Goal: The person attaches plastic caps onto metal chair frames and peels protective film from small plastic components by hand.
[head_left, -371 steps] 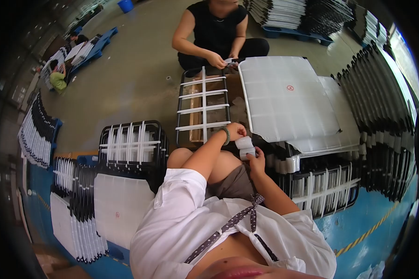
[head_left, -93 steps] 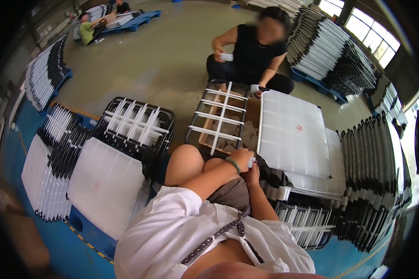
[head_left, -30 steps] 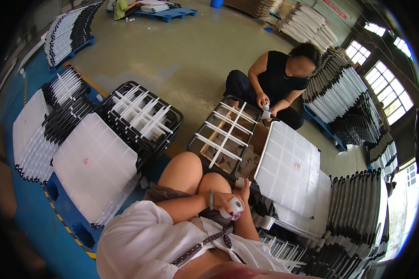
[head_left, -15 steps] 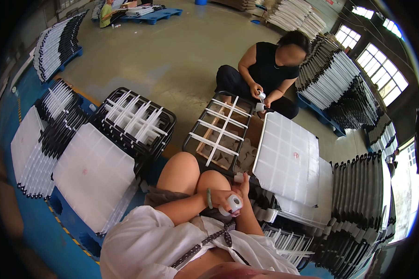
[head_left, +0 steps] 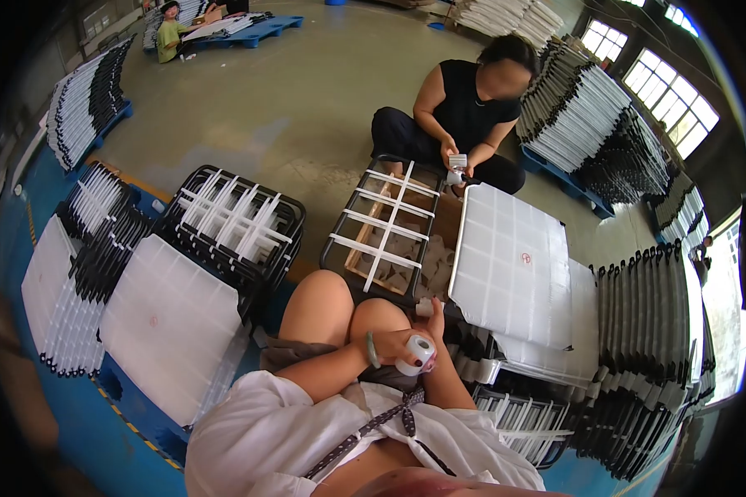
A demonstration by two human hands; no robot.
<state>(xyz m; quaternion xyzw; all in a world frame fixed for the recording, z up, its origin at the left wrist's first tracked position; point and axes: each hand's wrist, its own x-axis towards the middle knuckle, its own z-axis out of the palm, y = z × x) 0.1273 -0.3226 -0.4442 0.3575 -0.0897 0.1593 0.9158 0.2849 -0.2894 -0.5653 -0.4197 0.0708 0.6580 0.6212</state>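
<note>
My left hand (head_left: 387, 345), with a pale green bangle at the wrist, is closed around a roll of white tape (head_left: 413, 364) above my lap. Just beyond it, my right hand (head_left: 434, 323) is at the near right corner of a black tubular frame (head_left: 327, 258) crossed by white straps. A white piece (head_left: 424, 307) shows there beside its fingers; the grip is partly hidden. Under the frame sits an open cardboard box (head_left: 447, 217) with crumpled pale pieces inside. Across from me, a co-worker in black holds another white roll (head_left: 457, 168) at the frame's far corner.
White covered panels (head_left: 514, 265) lie to the right, beside stacked black frames (head_left: 642, 331). At left stand more strapped frames (head_left: 232, 211) and a white panel (head_left: 170, 319) on a blue pallet. Another person (head_left: 170, 35) sits farther back near a blue pallet (head_left: 261, 31).
My view has shifted slightly. The roll in my left hand has turned a little. The co-worker's hands have come closer together around their roll. My right hand stays at the frame corner.
</note>
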